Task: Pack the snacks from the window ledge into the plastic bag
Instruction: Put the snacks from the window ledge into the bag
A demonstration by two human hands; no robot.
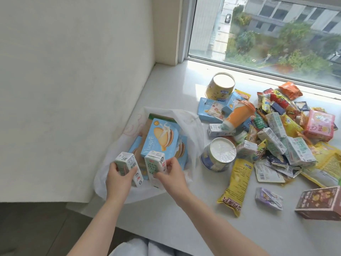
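Two cartons: you held one small rectangular milk carton in each hand, both over the mouth of the plastic bag (191,130).
Left grip: your left hand (118,179) was curled round a pale green and white milk carton (129,168), tilted, its folded top uppermost.
Right grip: your right hand (173,174) pinched a second milk carton (156,168) by its sides, nearly upright, green print facing you.
Plastic bag: thin, translucent white, crumpled, lying open on the window ledge (166,209); flat light-blue cardboard biscuit boxes (160,137) lay inside it.
Snacks: a loose heap to your right on the smooth white ledge: glossy foil packets, more cartons, two round paper tubs (218,157), an orange cup (238,115), a long yellow crinkled bag (236,183).
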